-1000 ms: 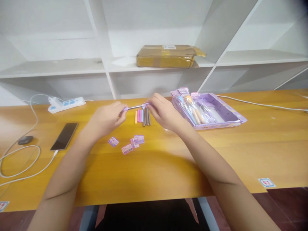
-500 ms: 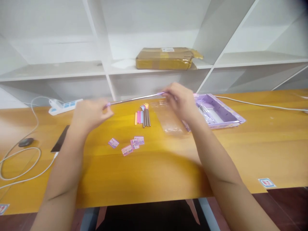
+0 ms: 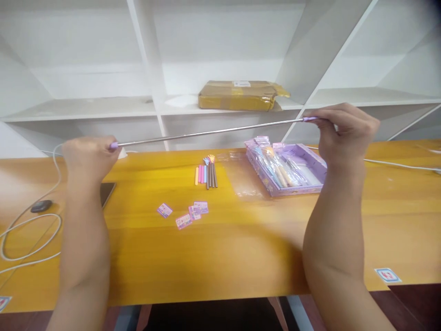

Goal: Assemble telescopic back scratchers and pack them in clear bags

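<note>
A thin silver telescopic rod (image 3: 210, 133) with purple ends stretches above the table, rising slightly to the right. My left hand (image 3: 91, 156) is closed round its left end, where a bit of purple shows. With thumb and fingers, my right hand (image 3: 344, 126) pinches the purple right end; my fingers partly hide both ends. Below the rod on the table lie several dark sticks (image 3: 212, 175), some with small hand-shaped heads, beside short yellow, pink and blue sticks (image 3: 200, 175). Closer to me are small printed cards (image 3: 183, 221).
A purple box (image 3: 291, 191) with plastic-wrapped items stands at right, next to a clear plastic bag (image 3: 243, 184). At left are a cable (image 3: 31, 259), a small black device (image 3: 41, 206) and a dark phone-like slab (image 3: 107, 193). A taped carton (image 3: 237, 96) sits on the shelf behind.
My hands have moved apart, the right one far to the right and the left one to the left. The rod between them has drawn out much longer.
</note>
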### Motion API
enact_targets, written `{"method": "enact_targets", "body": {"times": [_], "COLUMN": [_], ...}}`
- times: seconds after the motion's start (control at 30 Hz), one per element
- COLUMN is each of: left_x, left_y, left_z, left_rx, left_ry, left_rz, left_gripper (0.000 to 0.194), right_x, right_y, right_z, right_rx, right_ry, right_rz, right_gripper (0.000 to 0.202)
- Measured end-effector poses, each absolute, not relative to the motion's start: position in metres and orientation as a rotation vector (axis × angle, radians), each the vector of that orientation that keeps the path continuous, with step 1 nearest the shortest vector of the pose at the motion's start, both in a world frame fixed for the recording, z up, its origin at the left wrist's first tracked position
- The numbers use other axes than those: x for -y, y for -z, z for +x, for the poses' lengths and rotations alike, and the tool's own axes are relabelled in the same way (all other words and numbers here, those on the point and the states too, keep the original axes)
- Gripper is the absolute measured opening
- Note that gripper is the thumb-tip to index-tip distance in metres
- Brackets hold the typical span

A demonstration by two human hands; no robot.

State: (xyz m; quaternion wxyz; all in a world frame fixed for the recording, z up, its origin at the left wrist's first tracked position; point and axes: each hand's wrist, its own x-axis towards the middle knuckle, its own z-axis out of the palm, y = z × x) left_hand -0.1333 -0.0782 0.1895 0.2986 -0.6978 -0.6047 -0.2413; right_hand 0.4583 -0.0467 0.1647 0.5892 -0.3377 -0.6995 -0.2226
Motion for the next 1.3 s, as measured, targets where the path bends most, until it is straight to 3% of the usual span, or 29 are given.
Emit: {"method": "enact_targets", "body": {"times": [0.23, 0.37, 0.6, 0.87, 1.3], "left_x": [0.075, 0.071, 0.069, 0.077, 0.078], "left_y": [-0.191, -0.19, -0.188, -0.192, -0.193], "left_z": [-0.155, -0.139, -0.129, -0.119, -0.11], "left_rx": [1.638, 1.723, 1.762, 1.824, 1.769], "left_ry": [0.736, 0.615, 0.415, 0.21, 0.172], "left_rz": [-1.893, -1.882, -1.78, -1.795, -1.783], "left_gripper": [0.036, 0.037, 0.034, 0.034, 0.033], "right_x": [0.046, 0.05, 0.05, 0.053, 0.068], "right_y": [-0.161, -0.157, -0.153, -0.154, -0.162], "right_z": [0.504, 0.507, 0.505, 0.508, 0.494], "right_rx": [1.493, 1.464, 1.43, 1.395, 1.321], "right_ry": [0.617, 0.642, 0.297, 0.288, 0.159], "right_rz": [-0.851, -0.946, -1.044, -1.182, -1.344], "right_gripper": [0.015, 0.016, 0.014, 0.015, 0.021]}}
